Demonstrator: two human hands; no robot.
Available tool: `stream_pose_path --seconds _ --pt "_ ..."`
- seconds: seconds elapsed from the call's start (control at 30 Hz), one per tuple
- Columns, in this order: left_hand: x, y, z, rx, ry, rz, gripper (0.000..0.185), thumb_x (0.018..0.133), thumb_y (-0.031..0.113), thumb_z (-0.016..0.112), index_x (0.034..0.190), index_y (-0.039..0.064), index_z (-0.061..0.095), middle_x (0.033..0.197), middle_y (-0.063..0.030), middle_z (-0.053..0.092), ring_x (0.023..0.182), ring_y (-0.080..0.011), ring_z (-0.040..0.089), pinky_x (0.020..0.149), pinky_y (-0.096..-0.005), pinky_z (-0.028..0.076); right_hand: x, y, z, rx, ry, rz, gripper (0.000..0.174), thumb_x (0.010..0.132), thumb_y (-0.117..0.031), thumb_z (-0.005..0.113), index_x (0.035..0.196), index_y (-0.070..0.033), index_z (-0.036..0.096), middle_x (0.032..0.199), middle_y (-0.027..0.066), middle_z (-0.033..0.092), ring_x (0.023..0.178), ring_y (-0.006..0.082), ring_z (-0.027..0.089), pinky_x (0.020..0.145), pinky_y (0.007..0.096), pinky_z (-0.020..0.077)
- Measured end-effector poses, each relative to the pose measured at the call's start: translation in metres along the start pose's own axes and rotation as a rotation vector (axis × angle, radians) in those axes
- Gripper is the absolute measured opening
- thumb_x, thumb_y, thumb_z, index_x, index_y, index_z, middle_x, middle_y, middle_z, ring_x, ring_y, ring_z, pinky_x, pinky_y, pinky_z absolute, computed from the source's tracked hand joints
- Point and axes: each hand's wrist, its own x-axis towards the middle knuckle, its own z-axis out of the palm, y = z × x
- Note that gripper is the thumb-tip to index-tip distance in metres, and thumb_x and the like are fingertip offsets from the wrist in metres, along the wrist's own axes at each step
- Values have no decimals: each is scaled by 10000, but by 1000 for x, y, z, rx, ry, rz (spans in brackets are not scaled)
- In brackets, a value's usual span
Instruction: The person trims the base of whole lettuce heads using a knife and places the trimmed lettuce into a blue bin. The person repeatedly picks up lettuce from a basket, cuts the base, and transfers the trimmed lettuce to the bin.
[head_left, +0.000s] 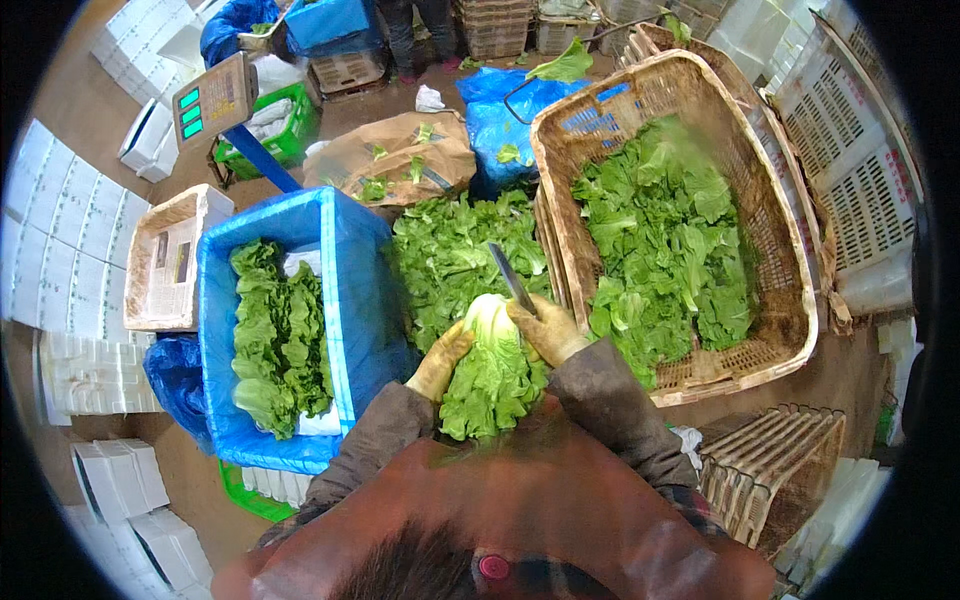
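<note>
A head of leafy lettuce (491, 367) is held close before my chest, its pale base away from me and its leaves towards me. My gloved left hand (442, 360) grips its left side. On its right side, my gloved right hand (549, 330) touches the head and also holds a knife (511, 277), whose blade points up and away. Loose green leaves (469, 240) lie in a heap beyond the hands. To the left, a blue-lined box (334, 300) holds rows of lettuce (281, 337). A tilted plastic crate (802, 300) on the right contains many lettuce leaves (667, 240).
A scale with a lit display (214, 101) rises behind the blue-lined box. Brown sacking (397, 157) and a blue plastic bag (495, 105) lie beyond the leaf heap. White foam boxes (120, 480) stand at left, an empty-looking slatted crate (780, 465) at lower right. Another person's legs (416, 34) show at the top.
</note>
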Motion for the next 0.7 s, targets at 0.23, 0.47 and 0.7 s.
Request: stream_pose_path --seconds 0.23,0.47,0.7 --pt "19 65 29 -893 -280 -409 544 915 363 701 1344 53 576 1248 -84 665 1101 -218 656 965 -385 546 -30 -81 -81 -274 335 -376 471 864 -450 756 1211 -147 658 1131 56 677 954 171 635 863 344 529" --pt "35 -22 -30 238 42 211 464 953 309 664 1320 30 613 1287 -106 653 1164 -213 616 1031 -374 477 -2 32 -50 201 -34 -148 597 845 -373 800 1274 2 624 1151 49 673 1068 160 602 953 315 467" --pt "69 57 19 112 -73 61 695 965 507 590 1482 86 392 1408 -98 545 1299 -225 508 1104 -397 392 1 33 -65 318 202 -190 448 899 -309 753 1210 -9 634 1101 46 675 999 124 606 899 305 493"
